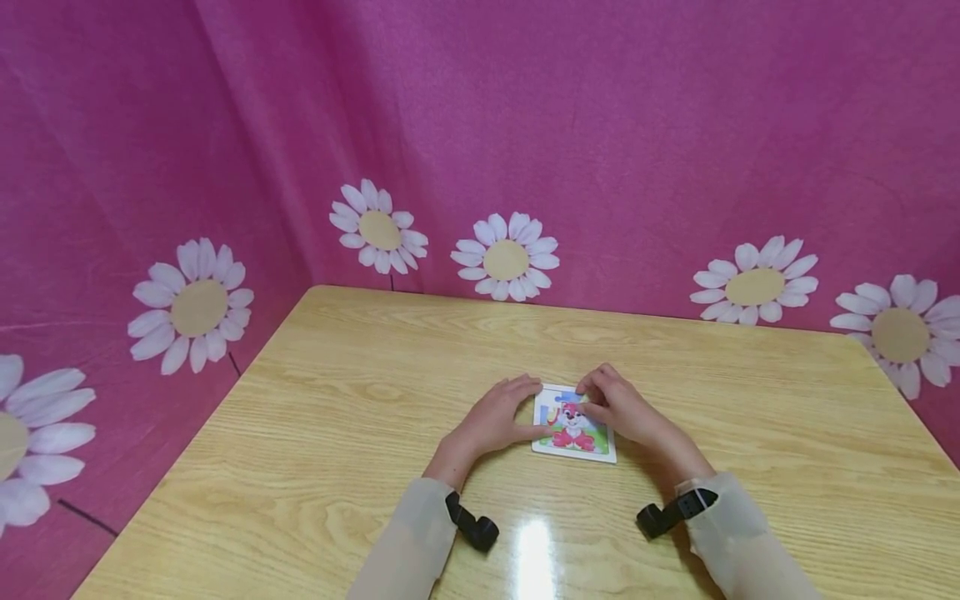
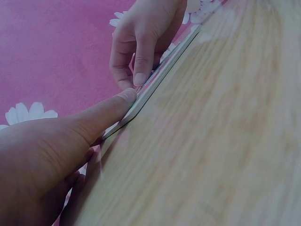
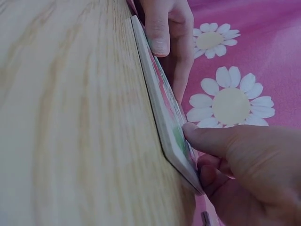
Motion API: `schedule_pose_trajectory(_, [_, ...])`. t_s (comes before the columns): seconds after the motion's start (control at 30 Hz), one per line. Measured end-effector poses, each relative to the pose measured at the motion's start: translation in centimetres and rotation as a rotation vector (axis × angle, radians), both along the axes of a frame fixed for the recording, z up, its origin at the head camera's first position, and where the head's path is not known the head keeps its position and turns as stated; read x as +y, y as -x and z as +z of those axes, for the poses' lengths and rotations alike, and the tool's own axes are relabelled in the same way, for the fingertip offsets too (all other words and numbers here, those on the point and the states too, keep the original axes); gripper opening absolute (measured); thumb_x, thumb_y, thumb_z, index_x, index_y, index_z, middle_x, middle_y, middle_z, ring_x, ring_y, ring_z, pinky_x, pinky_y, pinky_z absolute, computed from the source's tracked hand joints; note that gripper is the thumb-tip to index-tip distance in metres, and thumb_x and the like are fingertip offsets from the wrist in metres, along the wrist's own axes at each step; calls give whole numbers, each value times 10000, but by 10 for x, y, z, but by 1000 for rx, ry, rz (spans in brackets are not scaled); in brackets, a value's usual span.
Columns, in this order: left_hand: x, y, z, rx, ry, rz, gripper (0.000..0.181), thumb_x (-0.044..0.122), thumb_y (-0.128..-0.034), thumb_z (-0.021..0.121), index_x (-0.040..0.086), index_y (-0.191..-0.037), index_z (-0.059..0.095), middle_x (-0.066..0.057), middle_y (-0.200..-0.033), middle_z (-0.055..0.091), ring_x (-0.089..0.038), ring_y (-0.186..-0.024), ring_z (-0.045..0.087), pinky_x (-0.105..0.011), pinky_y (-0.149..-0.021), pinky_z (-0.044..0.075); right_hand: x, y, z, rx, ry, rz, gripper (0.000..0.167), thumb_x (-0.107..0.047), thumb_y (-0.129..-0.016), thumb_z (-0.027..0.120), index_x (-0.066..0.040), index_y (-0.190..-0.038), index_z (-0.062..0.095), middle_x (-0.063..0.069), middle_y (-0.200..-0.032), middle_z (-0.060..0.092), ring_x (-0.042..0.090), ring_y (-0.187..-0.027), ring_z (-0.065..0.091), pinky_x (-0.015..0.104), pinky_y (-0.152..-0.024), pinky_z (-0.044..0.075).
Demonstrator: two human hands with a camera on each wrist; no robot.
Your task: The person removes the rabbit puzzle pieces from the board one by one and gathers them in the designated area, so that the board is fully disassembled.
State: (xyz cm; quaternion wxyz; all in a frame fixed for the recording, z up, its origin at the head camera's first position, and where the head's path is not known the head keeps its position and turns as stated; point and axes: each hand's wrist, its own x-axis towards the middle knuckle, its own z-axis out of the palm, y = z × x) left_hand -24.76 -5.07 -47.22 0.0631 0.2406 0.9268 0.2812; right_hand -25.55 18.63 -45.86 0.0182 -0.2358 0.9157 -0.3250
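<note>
A small square jigsaw puzzle (image 1: 573,456) with a white border lies flat on the wooden table. Its picture shows a pink cartoon animal on green; pale patches appear near its upper left. My left hand (image 1: 491,419) holds the board's left side, the thumb on its near part and the fingers at the far left corner. On the upper right of the picture, my right hand (image 1: 624,408) has curled fingers and thumb pinching at a puzzle piece, mostly hidden beneath them. The right wrist view shows the right thumb (image 3: 207,139) touching the board's face.
The wooden table (image 1: 337,417) extends around the puzzle on all sides. Behind it and at the left hangs a pink cloth (image 1: 600,150) with white daisies. Black straps with small cameras (image 1: 480,532) sit on both wrists.
</note>
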Motion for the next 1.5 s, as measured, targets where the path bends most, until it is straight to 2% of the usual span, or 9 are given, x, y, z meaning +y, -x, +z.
schedule_pose_trajectory(0.1, [0,0,1,1,0,-3,742,529,-844,703,180,-1457,472,0,-1550,424,-205,-1474,340,-419,-1220,298,0,1,0,4,-3,7,146,-45,-911,655,9,-1041,616,80,-916,498,147,-808,462,188,-660,401])
schedule_pose_trajectory(0.27, [0,1,1,11,-5,-12,741,508,-846,712,154,-1453,475,-20,-1544,432,-220,-1472,343,-426,-1218,299,1,5,1,-45,2,27,135,-44,-927,633,16,-1039,589,85,-925,494,152,-827,452,191,-675,394])
schedule_pose_trajectory(0.43, [0,2,0,25,-4,-24,734,489,-853,710,135,-1452,475,-39,-1541,435,-229,-1471,345,-414,-1225,286,0,5,0,-50,19,78,77,-36,-943,606,18,-975,562,83,-914,497,124,-827,444,188,-681,394])
schedule_pose_trajectory(0.53, [0,1,1,11,-9,-17,739,499,-851,710,146,-1454,473,-26,-1545,430,-214,-1476,337,-404,-1230,276,-1,5,-1,-49,26,69,61,-32,-946,598,11,-973,564,83,-922,503,123,-834,451,183,-692,407])
schedule_pose_trajectory(0.7, [0,1,0,14,4,-17,743,524,-849,701,159,-1454,473,-13,-1546,429,-208,-1475,338,-409,-1227,283,1,4,-2,-33,20,28,132,-28,-933,617,25,-1043,567,86,-920,485,138,-822,443,188,-680,403])
schedule_pose_trajectory(1.0, [1,0,1,-11,6,-5,747,520,-848,703,169,-1463,463,-3,-1559,410,-207,-1481,327,-417,-1223,291,1,5,-2,-4,-4,29,123,-42,-913,652,-1,-1018,604,63,-903,505,139,-807,456,185,-672,406])
schedule_pose_trajectory(1.27, [1,1,0,-1,4,-14,748,517,-850,703,160,-1462,463,-9,-1557,414,-192,-1486,320,-401,-1235,266,3,10,-1,-49,15,81,143,-21,-918,635,26,-1021,548,80,-893,460,131,-802,412,198,-656,364])
schedule_pose_trajectory(1.5, [1,1,1,19,-1,-24,737,503,-853,705,142,-1452,474,-27,-1545,429,-202,-1480,331,-383,-1241,253,3,10,-2,-82,36,56,186,-18,-917,637,11,-1052,512,72,-909,439,149,-812,408,196,-654,361])
